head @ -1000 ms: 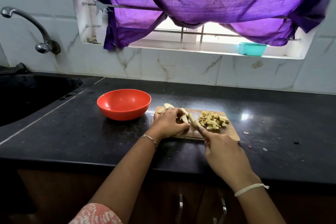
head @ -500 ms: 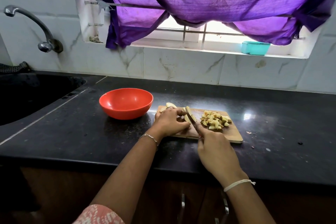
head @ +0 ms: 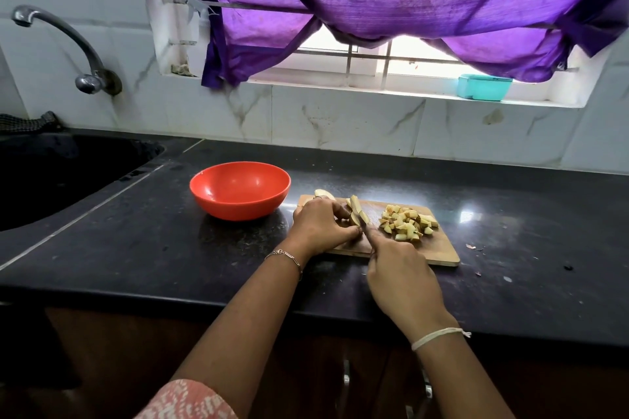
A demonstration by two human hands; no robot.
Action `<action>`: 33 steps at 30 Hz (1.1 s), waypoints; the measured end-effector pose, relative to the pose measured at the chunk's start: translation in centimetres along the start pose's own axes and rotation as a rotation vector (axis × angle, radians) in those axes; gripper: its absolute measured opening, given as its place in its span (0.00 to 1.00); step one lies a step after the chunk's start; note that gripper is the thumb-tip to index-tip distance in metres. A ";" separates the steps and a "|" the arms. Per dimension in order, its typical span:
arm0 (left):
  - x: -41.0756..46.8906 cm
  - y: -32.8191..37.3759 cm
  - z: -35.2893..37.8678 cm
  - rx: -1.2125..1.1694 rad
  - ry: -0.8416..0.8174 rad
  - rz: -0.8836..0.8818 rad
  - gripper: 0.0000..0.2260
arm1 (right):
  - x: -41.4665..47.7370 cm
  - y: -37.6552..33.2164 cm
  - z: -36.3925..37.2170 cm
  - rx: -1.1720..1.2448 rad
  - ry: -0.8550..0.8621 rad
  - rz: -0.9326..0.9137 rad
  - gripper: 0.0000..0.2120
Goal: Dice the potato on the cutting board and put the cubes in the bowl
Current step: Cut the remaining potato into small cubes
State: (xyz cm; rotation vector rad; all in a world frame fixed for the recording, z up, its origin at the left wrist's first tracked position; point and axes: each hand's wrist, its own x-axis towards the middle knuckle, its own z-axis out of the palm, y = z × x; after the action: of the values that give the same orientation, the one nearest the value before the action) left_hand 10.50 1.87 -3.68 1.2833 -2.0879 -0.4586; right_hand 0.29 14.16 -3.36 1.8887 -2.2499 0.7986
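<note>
A wooden cutting board (head: 439, 248) lies on the black counter. My left hand (head: 321, 224) holds potato strips (head: 355, 209) down on the board's left part, fingers curled over them. My right hand (head: 403, 277) grips a knife (head: 364, 226) whose blade stands among the strips. A heap of several potato cubes (head: 406, 223) lies on the board's right part. One potato piece (head: 323, 193) shows behind my left hand. The red bowl (head: 240, 189) stands left of the board with nothing in it.
A black sink (head: 58, 173) with a steel tap (head: 68, 44) is at the left. A purple curtain (head: 408, 0) hangs over the window, and a teal box (head: 483, 87) sits on the sill. Small scraps (head: 473, 247) lie on the counter right of the board.
The camera has shifted slightly. The knife blade has moved through the strips near my left fingers. Both hands stay at the board.
</note>
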 end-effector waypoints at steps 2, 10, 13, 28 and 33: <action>0.0 0.0 0.0 -0.005 0.002 0.004 0.13 | 0.0 -0.2 0.1 -0.044 -0.012 0.001 0.26; -0.2 0.3 -0.2 0.007 -0.002 0.010 0.12 | 0.0 -1.1 0.8 -0.234 -0.010 -0.068 0.27; -0.1 0.4 -0.2 -0.010 0.008 -0.005 0.12 | -0.5 -1.0 1.0 -0.228 0.013 -0.060 0.29; 0.1 0.2 0.0 -0.022 0.016 -0.016 0.12 | -0.4 -0.6 0.6 -0.202 0.031 -0.033 0.29; -0.1 0.2 -0.1 -0.020 0.023 -0.012 0.11 | -0.3 -0.9 0.5 -0.208 0.008 -0.032 0.29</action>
State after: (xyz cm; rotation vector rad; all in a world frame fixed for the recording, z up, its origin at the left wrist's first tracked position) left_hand 10.48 2.04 -3.48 1.2846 -2.0529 -0.4671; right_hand 1.31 14.12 -3.67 1.8180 -2.1955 0.5426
